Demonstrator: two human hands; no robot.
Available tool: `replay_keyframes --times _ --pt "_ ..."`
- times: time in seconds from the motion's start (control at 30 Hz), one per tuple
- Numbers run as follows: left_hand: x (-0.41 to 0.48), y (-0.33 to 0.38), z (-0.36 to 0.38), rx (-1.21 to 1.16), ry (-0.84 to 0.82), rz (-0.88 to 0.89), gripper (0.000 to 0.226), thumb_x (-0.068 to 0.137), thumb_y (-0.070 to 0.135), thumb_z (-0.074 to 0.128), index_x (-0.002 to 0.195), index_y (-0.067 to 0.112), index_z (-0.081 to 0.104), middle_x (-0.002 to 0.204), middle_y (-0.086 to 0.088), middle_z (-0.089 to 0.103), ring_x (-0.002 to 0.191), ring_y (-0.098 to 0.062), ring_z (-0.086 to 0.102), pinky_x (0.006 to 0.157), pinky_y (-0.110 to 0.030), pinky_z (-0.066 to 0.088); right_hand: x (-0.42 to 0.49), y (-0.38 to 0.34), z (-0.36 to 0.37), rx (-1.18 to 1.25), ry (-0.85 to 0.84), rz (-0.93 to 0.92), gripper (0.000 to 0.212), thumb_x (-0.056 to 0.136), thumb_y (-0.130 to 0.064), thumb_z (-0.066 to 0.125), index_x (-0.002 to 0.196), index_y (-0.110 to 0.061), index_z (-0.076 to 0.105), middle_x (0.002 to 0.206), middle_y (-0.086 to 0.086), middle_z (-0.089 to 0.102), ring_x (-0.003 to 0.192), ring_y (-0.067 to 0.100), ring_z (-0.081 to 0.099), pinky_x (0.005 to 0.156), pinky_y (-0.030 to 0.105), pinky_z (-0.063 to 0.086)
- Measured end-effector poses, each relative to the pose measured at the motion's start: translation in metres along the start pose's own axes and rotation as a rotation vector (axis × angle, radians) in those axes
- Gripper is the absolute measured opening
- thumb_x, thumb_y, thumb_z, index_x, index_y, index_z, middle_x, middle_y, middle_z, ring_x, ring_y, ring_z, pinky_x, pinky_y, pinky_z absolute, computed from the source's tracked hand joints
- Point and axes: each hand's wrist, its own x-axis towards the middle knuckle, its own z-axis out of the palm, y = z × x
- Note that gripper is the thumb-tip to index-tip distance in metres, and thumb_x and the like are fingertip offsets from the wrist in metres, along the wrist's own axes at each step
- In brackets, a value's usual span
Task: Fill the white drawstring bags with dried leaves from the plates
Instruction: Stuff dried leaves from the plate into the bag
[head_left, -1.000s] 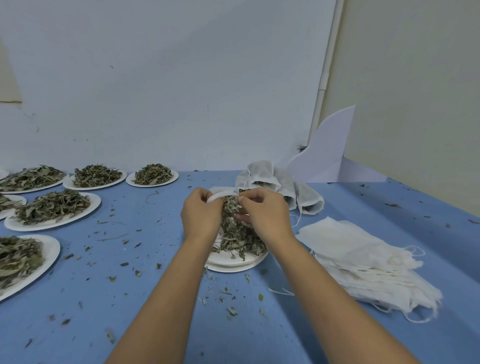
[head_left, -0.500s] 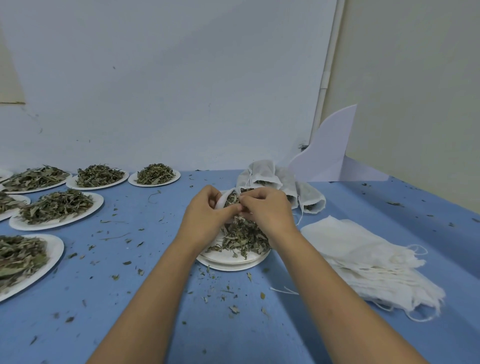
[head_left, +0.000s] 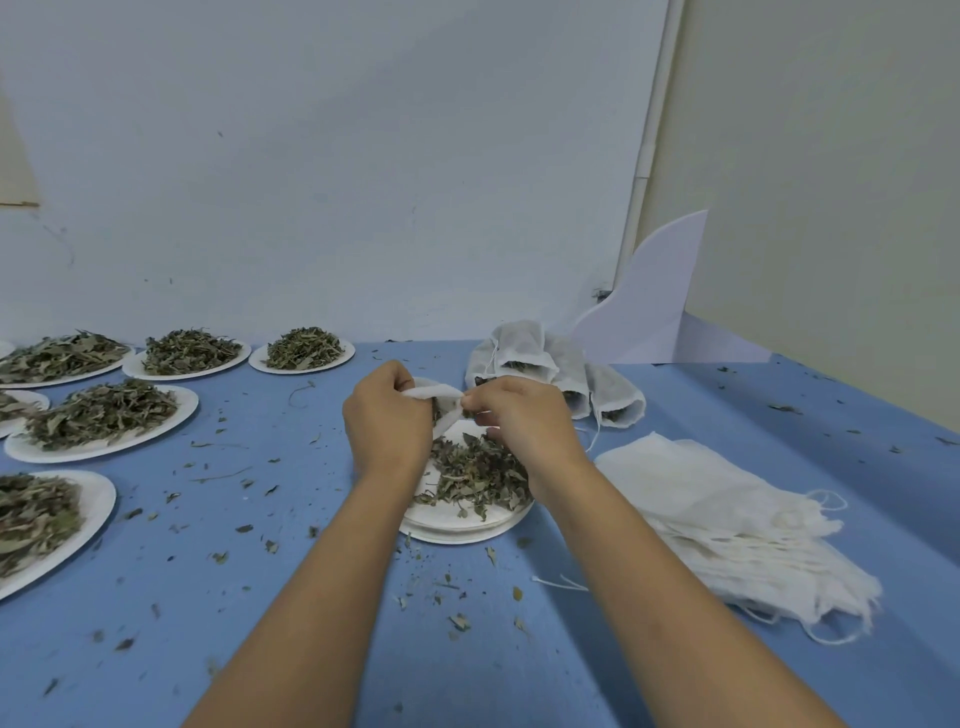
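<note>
Fingers of the left hand are curling over and pinching the rim of a white drawstring bag. The right hand is pinching the same rim from the other side, thumb and fingertips bunched tight. Both hands are hovering over the far half of the middle plate. The bag is hanging between them just above that plate, its cloth pulled into a narrow twisted strip. Whether its mouth is standing open I cannot tell.

Dried leaves are lying heaped on the middle plate, partly hidden behind the right wrist. Beyond the middle plate and to its right, filled bags are slumping against each other, with leaves showing at their mouths. Just right of the middle plate, on its near side, flat empty bags are lying in a loose stack, their strings trailing out at the near edge.

Well to the left of the middle plate, several other plates are sitting in rows, each one carrying its own heap of leaves. Leaf crumbs are lying scattered over the blue table all round the middle plate, thickest on its near side. Far beyond the middle plate and to its right, behind the filled bags, a white card is standing in the corner of the wall.
</note>
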Motion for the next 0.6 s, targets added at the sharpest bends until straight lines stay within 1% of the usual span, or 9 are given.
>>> replay_keyframes --times 0.07,0.17,0.23,0.3,0.37,0.4,0.43,0.5,0.6 --pt "0.0 0.001 0.001 -0.009 0.023 -0.005 0.035 0.079 -0.003 0.055 0.058 0.015 0.034 0.057 -0.002 0.037 0.054 -0.016 0.026 0.044 -0.024 0.021 -0.001 0.002 0.002 -0.002 -0.003 -0.03 0.017 0.082 -0.008 0.067 0.069 -0.018 0.07 0.07 0.003 0.068 0.068 0.015 0.061 0.079 0.036 0.055" --pt "-0.001 0.002 -0.003 -0.096 -0.08 -0.042 0.033 0.08 0.013 0.068 0.063 0.016 0.04 0.06 0.002 0.043 0.053 -0.012 0.036 0.043 -0.015 0.029 0.001 0.004 0.003 -0.05 0.071 -0.092 0.015 0.084 -0.007 0.067 0.072 -0.015 0.071 0.069 0.007 0.069 0.066 0.019 0.066 0.078 0.038 0.059" --pt "-0.001 0.002 -0.007 -0.18 -0.163 -0.143 0.025 0.081 0.022 0.069 0.071 0.018 0.046 0.07 0.001 0.05 0.059 -0.012 0.046 0.053 -0.021 0.038 0.002 0.005 0.003 -0.064 0.131 -0.123 0.007 0.084 -0.005 0.067 0.082 -0.008 0.073 0.069 0.006 0.069 0.067 0.018 0.068 0.075 0.034 0.059" --pt "0.0 0.001 -0.01 -0.371 -0.211 -0.301 0.015 0.085 0.016 0.064 0.077 0.016 0.05 0.082 -0.003 0.055 0.073 -0.016 0.054 0.07 -0.034 0.051 0.002 0.005 0.003 -0.034 0.187 -0.145 0.007 0.083 -0.005 0.068 0.089 -0.008 0.071 0.069 0.003 0.068 0.07 0.018 0.069 0.076 0.034 0.059" --pt "-0.001 0.002 -0.014 -0.533 -0.224 -0.4 0.009 0.087 0.008 0.058 0.08 0.013 0.053 0.086 -0.006 0.057 0.087 -0.023 0.057 0.092 -0.047 0.05 0.0 0.003 0.004 -0.002 0.239 -0.193 0.007 0.081 -0.009 0.071 0.083 -0.014 0.068 0.068 0.0 0.068 0.07 0.016 0.07 0.075 0.032 0.058" --pt "-0.002 0.002 -0.015 -0.548 -0.225 -0.398 0.01 0.087 0.006 0.057 0.08 0.012 0.054 0.085 -0.006 0.058 0.09 -0.025 0.058 0.096 -0.05 0.048 -0.001 0.002 0.004 -0.003 0.246 -0.232 0.008 0.08 -0.011 0.073 0.079 -0.017 0.068 0.067 -0.003 0.068 0.068 0.012 0.069 0.073 0.028 0.057" --pt "-0.003 0.002 -0.015 -0.546 -0.231 -0.377 0.011 0.088 0.005 0.056 0.08 0.012 0.054 0.083 -0.006 0.059 0.09 -0.026 0.06 0.096 -0.051 0.048 -0.002 0.0 0.005 -0.025 0.236 -0.274 0.01 0.079 -0.015 0.075 0.075 -0.02 0.068 0.066 -0.006 0.068 0.066 0.007 0.067 0.07 0.023 0.056" --pt "-0.008 0.003 -0.016 -0.552 -0.258 -0.323 0.014 0.088 0.004 0.056 0.078 0.012 0.052 0.072 -0.002 0.062 0.08 -0.022 0.062 0.092 -0.051 0.051 -0.004 -0.001 0.009 -0.132 0.192 -0.336 0.009 0.077 -0.019 0.076 0.072 -0.023 0.07 0.066 -0.011 0.068 0.064 -0.001 0.063 0.064 0.015 0.051" --pt "-0.014 0.005 -0.016 -0.567 -0.294 -0.266 0.016 0.084 0.002 0.056 0.074 0.013 0.052 0.065 -0.002 0.06 0.073 -0.02 0.059 0.087 -0.048 0.051 -0.007 0.002 0.013 -0.299 0.173 -0.337 0.002 0.078 -0.023 0.075 0.076 -0.022 0.074 0.071 -0.01 0.07 0.069 0.001 0.063 0.067 0.022 0.051"
